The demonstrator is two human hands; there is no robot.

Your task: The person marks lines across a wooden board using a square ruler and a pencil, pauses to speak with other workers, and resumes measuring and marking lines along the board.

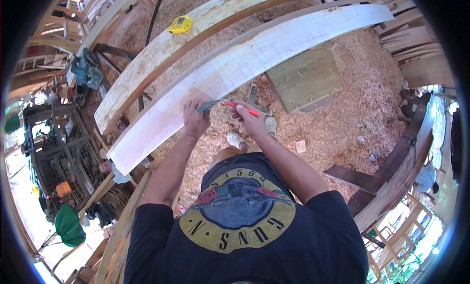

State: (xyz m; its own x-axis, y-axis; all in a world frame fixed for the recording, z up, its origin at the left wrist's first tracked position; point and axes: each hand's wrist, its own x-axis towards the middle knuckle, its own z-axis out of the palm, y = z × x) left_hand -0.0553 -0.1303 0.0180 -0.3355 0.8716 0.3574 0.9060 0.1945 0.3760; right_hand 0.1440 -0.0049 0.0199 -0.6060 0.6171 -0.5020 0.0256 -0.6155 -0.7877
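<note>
A teal-handled tool (207, 106), perhaps a knife, is in my left hand (196, 119), at the near edge of a long pale curved plank (196, 87). Between the fingers of my right hand (247, 118) is a red pencil (248, 110), its tip pointing left towards the tool. The two tips are close together; whether they touch is too small to tell. Several thin lines cross the plank's face. Beyond it lies a second curved timber (161, 59) with a yellow tape measure (180, 24) on top.
Wood shavings (362, 83) cover the ground. A square board (306, 78) lies right of the plank's near edge. A teal power tool (87, 68) is at the left, above a metal rack (58, 147). Dark curved timbers (391, 161) stand at the right.
</note>
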